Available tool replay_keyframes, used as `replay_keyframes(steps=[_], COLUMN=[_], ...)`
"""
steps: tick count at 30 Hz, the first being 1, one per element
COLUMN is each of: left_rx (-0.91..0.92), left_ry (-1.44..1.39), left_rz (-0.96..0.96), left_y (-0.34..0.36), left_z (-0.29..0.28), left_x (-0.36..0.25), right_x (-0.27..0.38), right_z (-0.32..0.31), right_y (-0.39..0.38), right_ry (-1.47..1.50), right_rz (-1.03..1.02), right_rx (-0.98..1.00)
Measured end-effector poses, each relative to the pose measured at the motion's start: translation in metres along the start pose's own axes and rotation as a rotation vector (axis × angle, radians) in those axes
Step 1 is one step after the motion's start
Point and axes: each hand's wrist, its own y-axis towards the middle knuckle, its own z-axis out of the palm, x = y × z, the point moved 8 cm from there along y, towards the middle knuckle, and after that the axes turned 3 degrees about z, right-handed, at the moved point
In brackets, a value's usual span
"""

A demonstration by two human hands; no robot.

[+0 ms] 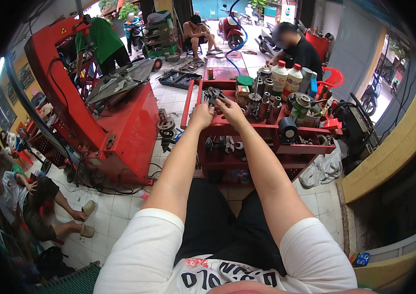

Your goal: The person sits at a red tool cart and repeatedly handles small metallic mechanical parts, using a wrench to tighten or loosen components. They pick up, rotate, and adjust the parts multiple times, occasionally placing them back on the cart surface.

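Both my arms reach forward to the top of a red tool cart (262,131). My left hand (202,116) is closed at the near edge of a dark grey metal part (212,94), its fingers partly hidden behind the hand. On the part's other side my right hand (230,110) is closed too, thumb and fingers against it. The part is small and irregular, and its exact kind cannot be made out. Just right of my right hand stand a small box with a green lid (244,81) and several metal sockets (265,104).
White bottles with red caps (279,73), a can (300,109) and a black cylinder (287,129) crowd the cart's right. A red tyre machine (119,142) stands left. A blue hose (241,44) hangs ahead. One person (299,49) works beyond the cart; another (21,196) sits left.
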Motion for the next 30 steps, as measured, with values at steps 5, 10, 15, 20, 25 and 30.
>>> replay_keyframes(steps=[5,10,15,20,25,30], left_rx=[-0.060,-0.065,-0.078,-0.048,-0.112,-0.101], left_ry=[-0.034,-0.034,-0.007,0.097,0.224,0.270], left_rz=[0.026,0.047,0.024,0.091,0.190,0.241], left_y=[-0.005,-0.006,-0.013,-0.018,-0.017,-0.022], left_z=[-0.002,-0.002,-0.007,-0.010,-0.009,-0.006], left_x=[0.005,-0.005,-0.010,-0.026,-0.028,-0.038], right_x=[0.015,0.009,0.010,0.001,-0.003,-0.005], right_z=[0.002,-0.009,-0.011,-0.019,-0.022,-0.029], right_y=[-0.012,-0.011,-0.015,-0.013,-0.005,-0.009], right_ry=[0.049,0.050,0.145,0.125,0.120,0.001], right_rz=[0.020,0.095,0.082,0.091,0.101,0.103], right_rx=[-0.038,-0.072,-0.137,-0.223,-0.278,-0.330])
